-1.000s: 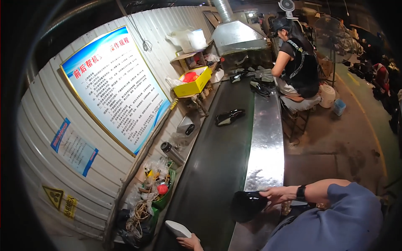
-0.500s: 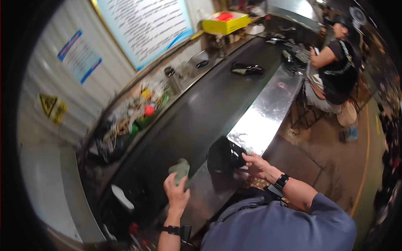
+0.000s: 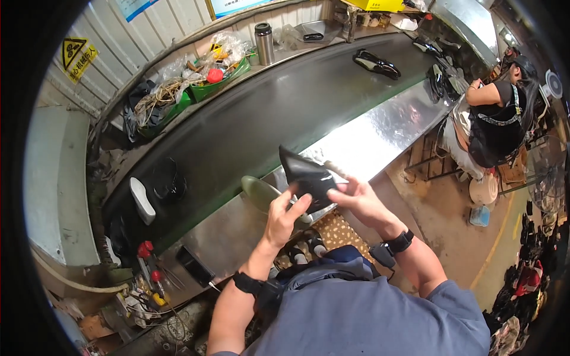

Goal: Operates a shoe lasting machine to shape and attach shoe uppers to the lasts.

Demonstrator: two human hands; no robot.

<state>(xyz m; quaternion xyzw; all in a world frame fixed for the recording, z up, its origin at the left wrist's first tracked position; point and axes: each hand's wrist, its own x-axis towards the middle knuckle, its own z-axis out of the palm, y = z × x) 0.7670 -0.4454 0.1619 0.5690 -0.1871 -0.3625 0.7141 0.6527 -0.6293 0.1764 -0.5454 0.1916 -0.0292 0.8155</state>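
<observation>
I have both hands on a black shoe upper (image 3: 307, 176), which I hold just above the near edge of the steel bench (image 3: 380, 127), over the spot where a pale green insole-shaped piece (image 3: 259, 193) lies on the metal. My left hand (image 3: 284, 218) comes up from below and a little to the left, its fingers curled so that the thumb and forefinger press on the lower edge of the upper. My right hand (image 3: 358, 200) comes in from the right, with its fingers closed on the upper's right side. The upper's long axis runs from upper left to lower right: its pointed end rises toward the dark belt (image 3: 249, 118), and its broader end sits between my two hands. So the piece lies up and to the right of my left hand, and up and to the left of my right hand. Both hands touch it; I judge that the right hand carries more of it. The green piece lies just left of my left hand and is clearly nearer to that hand than to the right. Farther left on the belt lies a white sole (image 3: 142, 200), well apart from both hands.
</observation>
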